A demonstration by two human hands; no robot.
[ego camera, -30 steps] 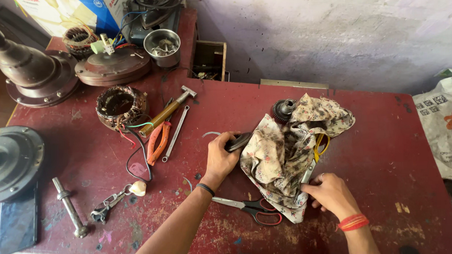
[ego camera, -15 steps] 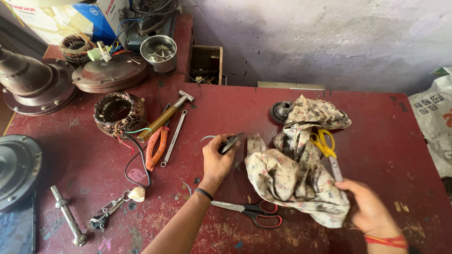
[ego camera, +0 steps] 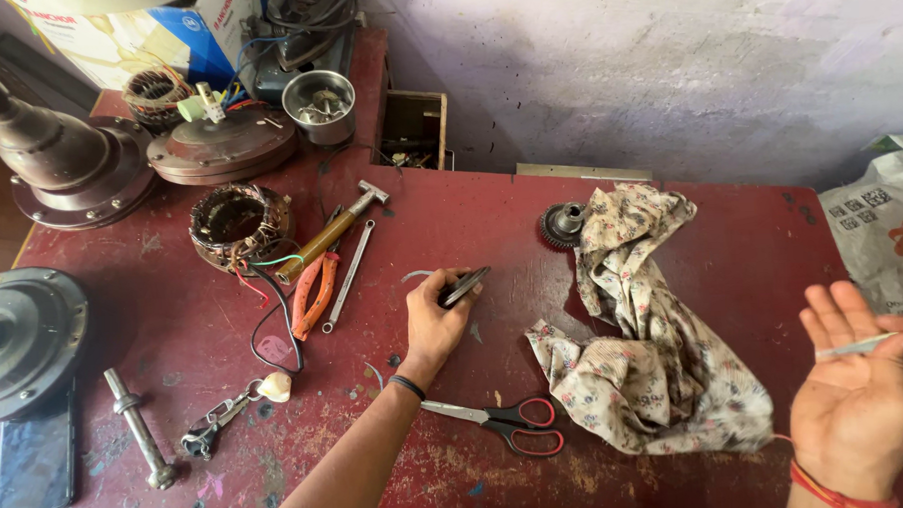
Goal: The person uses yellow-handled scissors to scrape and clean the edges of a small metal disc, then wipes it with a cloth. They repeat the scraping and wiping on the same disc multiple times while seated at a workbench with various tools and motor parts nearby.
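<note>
My left hand [ego camera: 437,320] rests on the red table [ego camera: 711,245] and holds a small dark flat part [ego camera: 465,286] between thumb and fingers. My right hand [ego camera: 862,390] is raised at the right edge, palm up, pinching a thin silver rod-like tool [ego camera: 870,343] between thumb and forefinger. A crumpled floral cloth [ego camera: 643,342] lies between the hands. Red-handled scissors [ego camera: 502,418] lie just in front of my left wrist. A dark gear with a hub [ego camera: 561,224] sits at the cloth's far left corner.
A hammer [ego camera: 331,231], spanner [ego camera: 347,276] and orange pliers [ego camera: 313,295] lie left of my left hand beside a copper-wound stator [ego camera: 238,223]. Fan motor housings [ego camera: 14,339] stand at the left. A bolt [ego camera: 137,428], a steel bowl [ego camera: 318,106] and a white sack [ego camera: 886,224] are around.
My right hand pulled away from the cloth to the right and turned palm up with the thin tool. The cloth was dragged open and flattened, uncovering the gear. My left hand stayed put.
</note>
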